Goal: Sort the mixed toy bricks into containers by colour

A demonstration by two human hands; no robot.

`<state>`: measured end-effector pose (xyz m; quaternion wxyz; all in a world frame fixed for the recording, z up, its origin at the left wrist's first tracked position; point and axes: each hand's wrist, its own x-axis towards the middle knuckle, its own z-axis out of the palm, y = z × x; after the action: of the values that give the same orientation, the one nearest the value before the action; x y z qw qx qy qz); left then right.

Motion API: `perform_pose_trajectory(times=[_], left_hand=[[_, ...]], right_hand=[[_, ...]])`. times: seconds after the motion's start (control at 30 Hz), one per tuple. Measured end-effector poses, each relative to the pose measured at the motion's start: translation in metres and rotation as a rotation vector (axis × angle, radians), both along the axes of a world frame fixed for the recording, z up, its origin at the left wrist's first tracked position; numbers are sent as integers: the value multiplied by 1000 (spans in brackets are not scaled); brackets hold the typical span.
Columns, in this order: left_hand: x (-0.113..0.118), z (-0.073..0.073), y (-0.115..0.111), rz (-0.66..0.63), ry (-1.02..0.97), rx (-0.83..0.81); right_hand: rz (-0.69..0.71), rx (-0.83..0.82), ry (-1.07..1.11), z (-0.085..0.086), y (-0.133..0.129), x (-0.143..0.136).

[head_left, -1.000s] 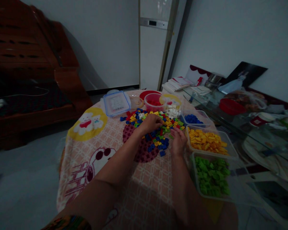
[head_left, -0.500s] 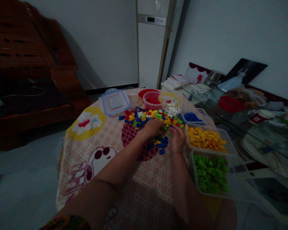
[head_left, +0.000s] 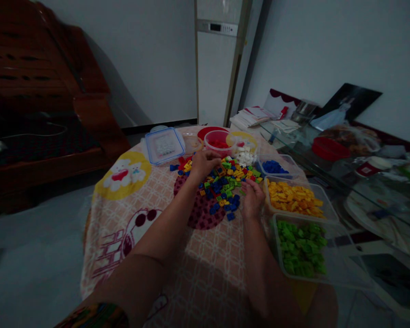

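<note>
A loose pile of small plastic building bricks (head_left: 228, 184) in blue, yellow, green, red and white lies on the round table. My left hand (head_left: 204, 165) reaches over the pile's far left part, fingers bent down and drawn together among the bricks; whatever is between the fingertips is hidden. At the pile's right edge my right hand (head_left: 253, 196) rests with curled fingers, its fingertips close to some green bricks; its palm's contents do not show. Right of that hand stand a clear box of yellow bricks (head_left: 294, 199) and a clear box of green bricks (head_left: 301, 248).
Behind the pile are a pink tub with red bricks (head_left: 218, 144), a heap of white bricks (head_left: 245, 156) and a box of blue bricks (head_left: 275, 167). A blue-rimmed lid (head_left: 164, 146) lies back left. A cluttered glass table (head_left: 304, 155) adjoins on the right.
My left hand has moved left and away from me across the pile, uncovering bricks in its middle. My right hand has stayed almost in place.
</note>
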<state>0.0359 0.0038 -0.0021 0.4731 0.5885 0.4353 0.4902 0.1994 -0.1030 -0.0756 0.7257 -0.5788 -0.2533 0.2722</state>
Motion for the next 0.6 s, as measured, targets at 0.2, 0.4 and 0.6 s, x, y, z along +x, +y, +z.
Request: perform_pose_trajectory(times=[0.2,0.4,0.6], left_hand=[[11,-9,16,163,-251,-60],[22,-3,33,181,-250,-37],[5,-3,27,150,39,119]], right_hand=[[-1,-6,-45,-2,0,1],[8,3,-84,-6,1,4],[10,4,-85,-6,1,4]])
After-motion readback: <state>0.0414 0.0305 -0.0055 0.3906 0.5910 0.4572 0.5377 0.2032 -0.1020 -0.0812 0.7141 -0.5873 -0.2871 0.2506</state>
